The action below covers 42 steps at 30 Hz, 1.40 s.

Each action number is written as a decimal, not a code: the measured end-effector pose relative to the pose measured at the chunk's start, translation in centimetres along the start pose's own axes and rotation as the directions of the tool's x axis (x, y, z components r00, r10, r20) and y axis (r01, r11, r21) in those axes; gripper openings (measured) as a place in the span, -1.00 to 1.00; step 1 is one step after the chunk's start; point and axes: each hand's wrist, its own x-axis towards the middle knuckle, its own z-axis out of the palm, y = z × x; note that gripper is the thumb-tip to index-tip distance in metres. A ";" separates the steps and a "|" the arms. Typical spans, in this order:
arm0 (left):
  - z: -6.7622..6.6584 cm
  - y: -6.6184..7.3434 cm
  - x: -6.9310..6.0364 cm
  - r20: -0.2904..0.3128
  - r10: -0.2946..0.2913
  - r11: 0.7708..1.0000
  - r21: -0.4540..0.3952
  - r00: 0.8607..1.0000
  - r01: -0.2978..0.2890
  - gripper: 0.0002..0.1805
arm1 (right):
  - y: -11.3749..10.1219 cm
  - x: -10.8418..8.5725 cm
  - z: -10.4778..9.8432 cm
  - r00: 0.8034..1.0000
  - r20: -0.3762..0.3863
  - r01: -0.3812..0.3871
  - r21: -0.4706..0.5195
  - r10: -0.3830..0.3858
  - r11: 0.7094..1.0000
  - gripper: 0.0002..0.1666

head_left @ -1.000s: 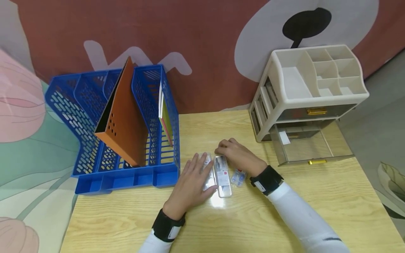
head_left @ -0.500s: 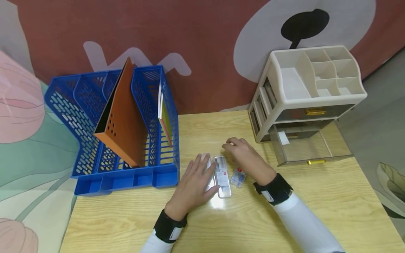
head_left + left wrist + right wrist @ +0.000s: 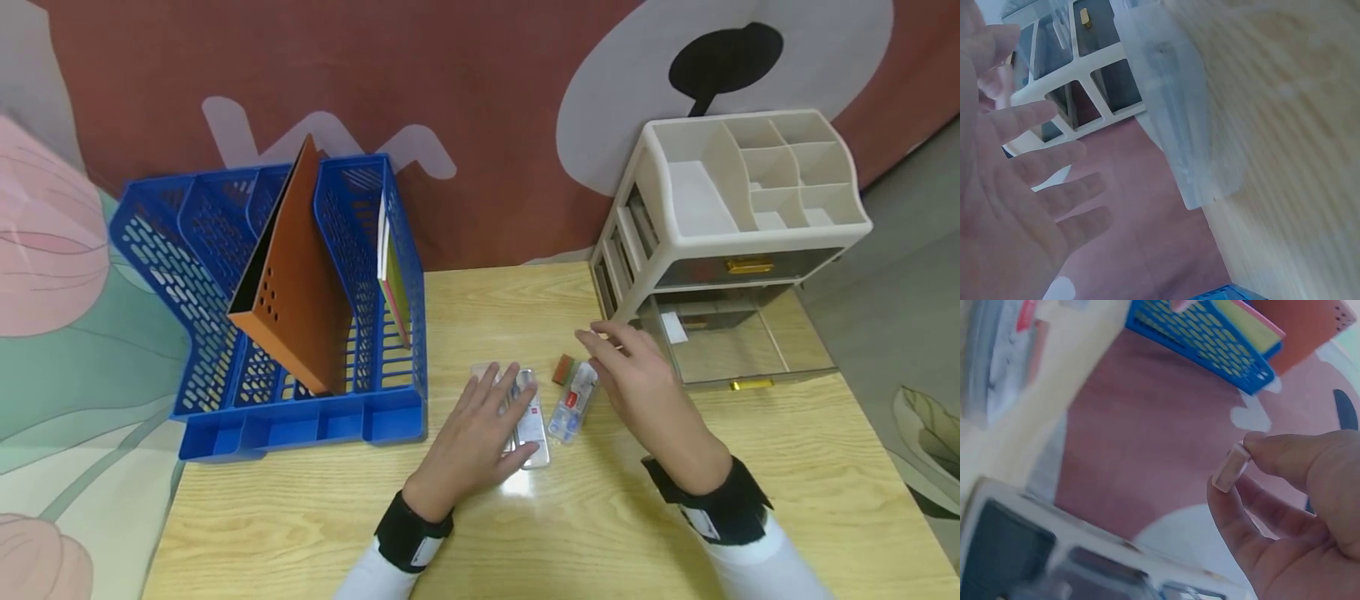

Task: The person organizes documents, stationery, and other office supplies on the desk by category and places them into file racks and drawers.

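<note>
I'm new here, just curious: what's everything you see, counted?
Table: one, pale wood, centre
Rack: one, blue, left
Folder: one, orange, in rack
Booklets: number unclear, white and green, in rack
Drawer unit: one, cream, right
Open drawer: one, transparent, in unit
Slip: one, white, open drawer
Cases: two, clear, table centre
Packet: one, clear with red, beside cases
Block: one, orange and green, beside packet
Held piece: one, pale, above table
Wall cloth: one, reddish patterned, behind
Side cloth: one, pink and green, left
Wristbands: two, black, wrists
Sleeves: two, white, forearms
Left grip: one, over cases
Right grip: one, pinching piece
</note>
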 end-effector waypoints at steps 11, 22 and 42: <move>-0.1 0.3 0.9 -0.002 0.004 1.000 0.013 1.000 -0.004 -0.17 | 1.8 -1.0 -5.0 0.999 -0.043 -0.024 -0.021 0.024 0.999 -0.40; -0.2 1.8 2.1 0.043 0.048 0.998 0.035 0.998 -0.049 -0.15 | 8.7 -1.9 -6.9 0.988 0.065 -0.132 -0.125 0.141 0.983 -0.51; 0.3 2.7 3.5 0.038 0.130 0.987 0.087 0.991 -0.133 -0.19 | 14.0 -0.7 -4.8 0.958 0.230 -0.135 -0.171 0.172 0.976 -0.81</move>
